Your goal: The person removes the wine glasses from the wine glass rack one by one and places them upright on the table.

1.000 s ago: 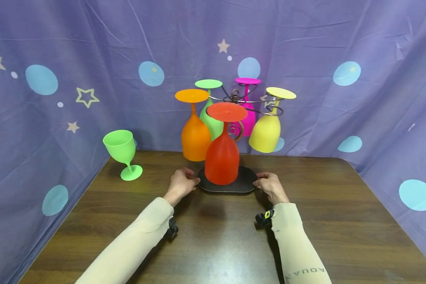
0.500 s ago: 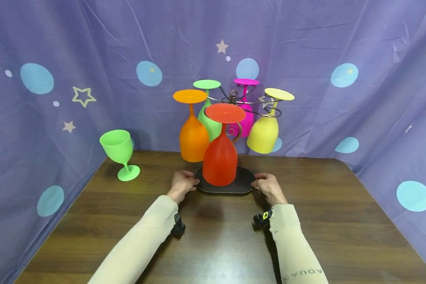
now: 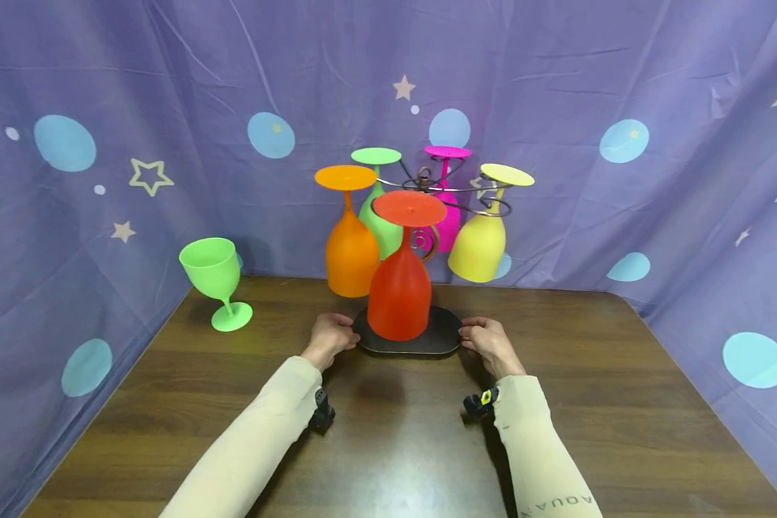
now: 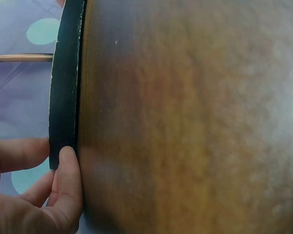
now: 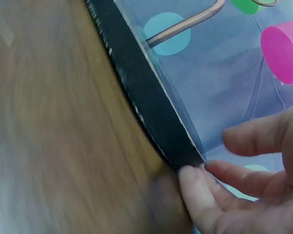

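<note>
A wine glass rack (image 3: 442, 335) with a black rounded base and curled wire arms stands on the table. Upside-down plastic goblets hang from it: red (image 3: 399, 298), orange (image 3: 352, 262), green (image 3: 382, 230), magenta (image 3: 449, 223) and yellow (image 3: 478, 248). At the base's left end my left hand (image 3: 330, 338) pinches the edge between thumb and finger. My right hand (image 3: 491, 344) holds the opposite end; in the right wrist view its thumb (image 5: 193, 180) touches the base's side, one finger touches the corner and another stands apart from it.
Another green goblet (image 3: 212, 272) stands upright, leaning slightly, near the table's left edge. The wooden table (image 3: 388, 446) extends in front of the rack. Behind hangs a purple curtain (image 3: 337, 72) with stars and dots.
The view has shifted slightly, so everything sits a little further left. My left wrist has turned and moved slightly inward. Both hands stay at the ends of the rack's base.
</note>
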The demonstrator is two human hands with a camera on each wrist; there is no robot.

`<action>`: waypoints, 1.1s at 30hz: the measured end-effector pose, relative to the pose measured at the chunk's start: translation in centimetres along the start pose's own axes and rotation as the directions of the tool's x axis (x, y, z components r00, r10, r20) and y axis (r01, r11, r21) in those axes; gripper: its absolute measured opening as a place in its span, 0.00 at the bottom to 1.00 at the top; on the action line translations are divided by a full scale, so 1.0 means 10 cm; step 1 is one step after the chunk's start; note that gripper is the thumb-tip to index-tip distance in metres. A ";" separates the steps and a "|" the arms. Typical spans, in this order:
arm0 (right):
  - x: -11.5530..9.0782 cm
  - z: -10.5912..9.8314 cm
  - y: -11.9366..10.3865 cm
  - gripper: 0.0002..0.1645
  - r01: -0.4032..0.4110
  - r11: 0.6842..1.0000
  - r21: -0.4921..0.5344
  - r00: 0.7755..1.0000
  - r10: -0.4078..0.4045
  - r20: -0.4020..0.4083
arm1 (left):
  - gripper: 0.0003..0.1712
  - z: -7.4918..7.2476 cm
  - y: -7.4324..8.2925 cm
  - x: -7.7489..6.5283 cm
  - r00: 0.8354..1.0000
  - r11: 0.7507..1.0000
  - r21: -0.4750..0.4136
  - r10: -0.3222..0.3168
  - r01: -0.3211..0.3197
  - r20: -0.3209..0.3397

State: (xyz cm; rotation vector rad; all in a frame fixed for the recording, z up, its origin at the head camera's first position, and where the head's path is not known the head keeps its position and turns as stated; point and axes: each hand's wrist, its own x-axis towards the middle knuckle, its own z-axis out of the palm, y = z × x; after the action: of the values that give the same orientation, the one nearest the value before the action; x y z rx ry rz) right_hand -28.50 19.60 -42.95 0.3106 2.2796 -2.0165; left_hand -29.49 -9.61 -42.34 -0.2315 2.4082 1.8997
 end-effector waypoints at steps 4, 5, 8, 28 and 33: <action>-0.06 -0.11 -0.11 0.23 0.041 0.998 0.039 0.999 -0.042 0.015 | 0.20 -0.02 0.01 -0.01 1.000 1.000 0.020 0.009 -0.009 0.005; -0.08 -0.17 -0.16 0.23 0.060 0.998 0.021 0.998 -0.060 0.005 | 0.20 -0.02 0.00 -0.01 1.000 1.000 0.019 0.008 -0.008 0.006; -0.14 -0.35 -0.40 0.22 0.151 0.985 -0.088 0.987 -0.156 -0.047 | 0.20 -0.02 -0.03 -0.01 1.000 1.000 0.008 0.002 -0.002 0.006; -0.30 -0.89 -2.19 0.17 0.704 -0.080 -0.706 0.173 -0.945 0.279 | 0.20 -0.03 -0.01 -0.02 1.000 1.000 0.008 0.020 -0.020 0.010; -0.27 -0.89 -2.29 0.10 0.711 -0.218 -0.669 0.110 -0.905 0.412 | 0.20 -0.02 0.00 -0.03 1.000 1.000 0.007 0.025 -0.025 0.016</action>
State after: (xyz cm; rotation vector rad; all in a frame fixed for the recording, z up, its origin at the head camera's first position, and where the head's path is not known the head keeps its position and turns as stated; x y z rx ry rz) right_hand -29.93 25.57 -19.05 -1.6820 3.6809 -0.4868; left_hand -29.23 -9.77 -42.22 -0.1865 2.4191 1.8949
